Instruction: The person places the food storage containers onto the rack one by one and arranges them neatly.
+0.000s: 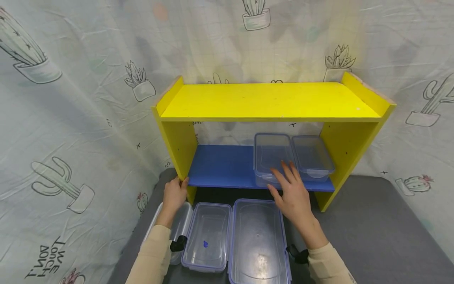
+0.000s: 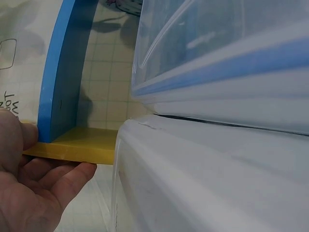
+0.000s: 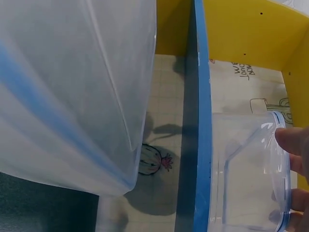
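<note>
A yellow shelf (image 1: 269, 100) with a blue lower board (image 1: 223, 165) stands on the grey table. My left hand (image 1: 174, 197) grips the lower front edge of its left side panel (image 1: 177, 148); the left wrist view shows thumb and fingers on either side of the yellow panel (image 2: 72, 152). Two clear lidded containers sit side by side at the right of the blue board. At the left one (image 1: 271, 152), my right hand (image 1: 292, 195) spreads its fingers over the front of the lid. Fingertips touch its rim (image 3: 280, 145) in the right wrist view. The other container (image 1: 312, 156) is beside the right panel.
In front of the shelf lie more clear containers with lilac rims: a large one (image 1: 259, 240), a medium one (image 1: 207, 236) bearing a small blue mark, and one (image 1: 181, 221) partly behind the left arm. A cactus-print cloth (image 1: 106, 138) hangs behind and at the sides.
</note>
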Available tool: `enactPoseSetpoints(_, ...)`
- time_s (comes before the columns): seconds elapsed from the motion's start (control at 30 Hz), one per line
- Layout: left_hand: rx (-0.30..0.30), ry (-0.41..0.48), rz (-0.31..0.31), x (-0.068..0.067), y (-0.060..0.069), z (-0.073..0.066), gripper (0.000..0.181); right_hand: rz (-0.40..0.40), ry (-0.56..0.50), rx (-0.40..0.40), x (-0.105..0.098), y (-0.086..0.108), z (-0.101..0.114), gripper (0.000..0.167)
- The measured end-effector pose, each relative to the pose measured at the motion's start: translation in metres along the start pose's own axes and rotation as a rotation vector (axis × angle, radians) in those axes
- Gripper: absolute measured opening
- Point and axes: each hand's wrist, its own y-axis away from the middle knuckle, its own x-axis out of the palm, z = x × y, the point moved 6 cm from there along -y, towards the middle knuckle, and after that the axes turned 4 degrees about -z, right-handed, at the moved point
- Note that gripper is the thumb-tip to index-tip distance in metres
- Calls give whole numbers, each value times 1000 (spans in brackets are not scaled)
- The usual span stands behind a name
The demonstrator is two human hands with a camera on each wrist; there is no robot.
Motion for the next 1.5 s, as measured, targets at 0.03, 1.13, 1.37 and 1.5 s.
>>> enactPoseSetpoints(0.03,0,1,3,0,0,0,28,-2,8,-4,0,0,0,51)
enactPoseSetpoints(1.13,-4,23,0,3,2,0,28,-244,-146,-36,-36,36,-5,34)
enactPoseSetpoints(1.37,14,21,-12,1,-1,-1,29,-123,-114,-25,-24,52,-6,27)
enactPoseSetpoints(1.5,12,25,-14,1,-1,0,29,-77,-105,4,-16,62,-10,27)
